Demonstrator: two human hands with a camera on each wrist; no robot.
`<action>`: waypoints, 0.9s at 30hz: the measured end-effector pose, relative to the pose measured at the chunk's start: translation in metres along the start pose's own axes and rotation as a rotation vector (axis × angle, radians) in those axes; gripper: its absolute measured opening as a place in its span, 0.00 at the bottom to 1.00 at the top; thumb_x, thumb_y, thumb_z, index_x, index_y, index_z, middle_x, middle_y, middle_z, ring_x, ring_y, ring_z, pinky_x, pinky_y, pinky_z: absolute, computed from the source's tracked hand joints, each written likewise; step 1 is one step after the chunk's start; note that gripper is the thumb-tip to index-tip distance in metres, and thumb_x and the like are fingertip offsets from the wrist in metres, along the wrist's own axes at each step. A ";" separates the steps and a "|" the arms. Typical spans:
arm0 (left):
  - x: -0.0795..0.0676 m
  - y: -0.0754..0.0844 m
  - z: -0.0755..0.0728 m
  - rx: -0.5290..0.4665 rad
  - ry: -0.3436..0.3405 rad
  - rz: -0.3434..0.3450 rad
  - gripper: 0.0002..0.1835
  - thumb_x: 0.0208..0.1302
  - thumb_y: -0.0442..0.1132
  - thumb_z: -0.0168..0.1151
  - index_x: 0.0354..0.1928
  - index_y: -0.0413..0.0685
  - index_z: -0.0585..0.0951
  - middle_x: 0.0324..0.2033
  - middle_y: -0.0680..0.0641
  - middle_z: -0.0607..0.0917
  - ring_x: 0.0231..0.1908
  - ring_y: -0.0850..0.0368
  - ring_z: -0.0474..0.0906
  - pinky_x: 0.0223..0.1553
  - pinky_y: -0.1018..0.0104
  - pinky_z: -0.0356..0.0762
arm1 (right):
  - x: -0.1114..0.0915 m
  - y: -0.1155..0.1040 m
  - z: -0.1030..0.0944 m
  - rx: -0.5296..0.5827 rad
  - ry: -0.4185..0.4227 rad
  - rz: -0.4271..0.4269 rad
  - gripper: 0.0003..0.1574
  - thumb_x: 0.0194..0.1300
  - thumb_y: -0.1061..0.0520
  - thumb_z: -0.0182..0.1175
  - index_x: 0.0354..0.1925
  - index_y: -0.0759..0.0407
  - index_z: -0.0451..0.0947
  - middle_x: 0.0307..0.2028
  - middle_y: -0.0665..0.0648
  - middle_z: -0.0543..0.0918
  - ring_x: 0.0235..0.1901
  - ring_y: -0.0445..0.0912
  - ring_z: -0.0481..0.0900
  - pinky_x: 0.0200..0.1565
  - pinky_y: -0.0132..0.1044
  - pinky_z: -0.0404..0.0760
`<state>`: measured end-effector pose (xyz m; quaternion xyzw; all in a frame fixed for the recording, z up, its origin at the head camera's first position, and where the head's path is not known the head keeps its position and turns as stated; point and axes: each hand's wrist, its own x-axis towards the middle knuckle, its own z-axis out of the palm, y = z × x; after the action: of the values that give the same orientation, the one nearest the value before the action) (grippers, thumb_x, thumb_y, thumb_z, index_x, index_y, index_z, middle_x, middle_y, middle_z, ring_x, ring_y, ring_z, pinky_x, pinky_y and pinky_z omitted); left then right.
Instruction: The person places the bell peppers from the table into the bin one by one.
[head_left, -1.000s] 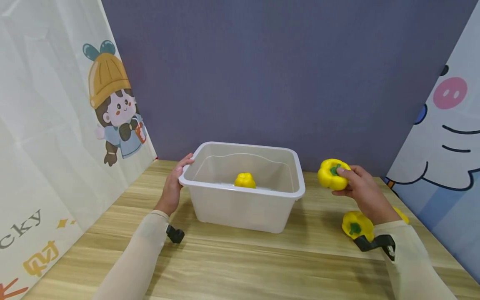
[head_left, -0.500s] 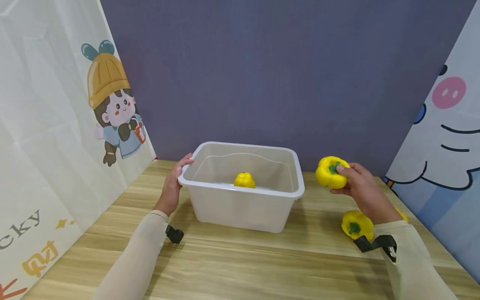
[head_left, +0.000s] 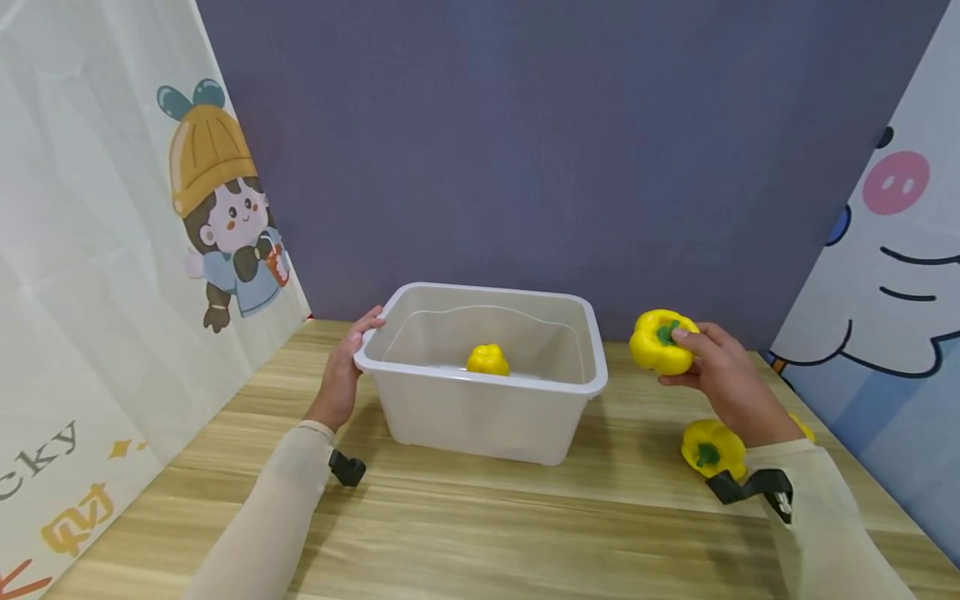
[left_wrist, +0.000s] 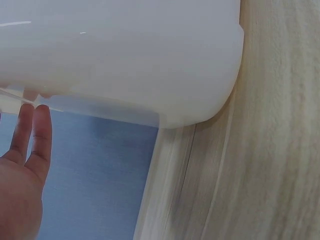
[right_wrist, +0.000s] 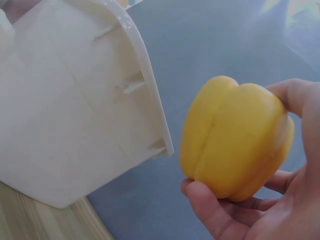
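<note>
A yellow bell pepper [head_left: 656, 346] with a green stem is held between the thumb and fingers of my right hand [head_left: 731, 379], raised above the table to the right of the bin. In the right wrist view the held pepper [right_wrist: 232, 140] appears close up, apart from the bin. My left hand [head_left: 341, 375] rests against the left rim of the white plastic bin [head_left: 480, 417]; in the left wrist view, straight fingers [left_wrist: 42, 137] touch that edge. Inside the bin lies another yellow bell pepper [head_left: 487, 361].
On the wooden table [head_left: 480, 533], a yellow bell pepper [head_left: 708, 448] lies under my right wrist. Another yellow piece [head_left: 802, 427] shows partly behind that wrist. A dark grey-blue panel [head_left: 525, 167] stands behind the bin, with printed sheets on both sides.
My right hand has risen slightly with the bell pepper and shifted a little left. My left hand stays at the bin's rim.
</note>
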<state>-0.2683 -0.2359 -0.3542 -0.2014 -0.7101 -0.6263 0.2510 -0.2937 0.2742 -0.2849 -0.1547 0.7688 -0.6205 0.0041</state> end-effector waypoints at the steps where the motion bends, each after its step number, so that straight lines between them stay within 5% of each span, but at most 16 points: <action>1: 0.000 0.000 0.000 -0.001 -0.001 0.000 0.30 0.80 0.52 0.33 0.66 0.34 0.69 0.75 0.46 0.63 0.72 0.50 0.58 0.58 0.63 0.66 | 0.000 0.000 0.000 -0.001 0.003 0.000 0.24 0.76 0.36 0.50 0.59 0.48 0.61 0.59 0.58 0.62 0.45 0.44 0.80 0.46 0.36 0.82; 13: 0.002 0.001 0.002 -0.007 -0.003 0.005 0.31 0.80 0.52 0.33 0.65 0.33 0.68 0.75 0.44 0.62 0.72 0.51 0.58 0.58 0.63 0.65 | -0.003 -0.003 0.008 0.000 0.054 -0.059 0.31 0.76 0.37 0.49 0.64 0.54 0.58 0.58 0.58 0.65 0.46 0.46 0.79 0.45 0.34 0.82; 19: 0.002 -0.001 0.002 -0.006 0.000 0.009 0.30 0.80 0.53 0.34 0.66 0.34 0.69 0.75 0.46 0.63 0.72 0.51 0.57 0.59 0.63 0.65 | -0.004 -0.004 0.015 0.102 0.052 -0.141 0.24 0.77 0.43 0.51 0.61 0.54 0.61 0.56 0.57 0.67 0.46 0.45 0.79 0.44 0.33 0.82; 27: 0.001 -0.004 0.002 -0.016 0.004 0.017 0.30 0.80 0.51 0.34 0.65 0.33 0.69 0.74 0.46 0.63 0.72 0.51 0.57 0.59 0.64 0.65 | -0.004 -0.007 0.022 0.148 0.038 -0.146 0.19 0.77 0.45 0.52 0.58 0.52 0.63 0.55 0.56 0.68 0.45 0.44 0.79 0.44 0.34 0.83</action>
<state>-0.2712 -0.2347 -0.3568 -0.2082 -0.7027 -0.6302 0.2562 -0.2839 0.2531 -0.2838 -0.1979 0.7073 -0.6772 -0.0443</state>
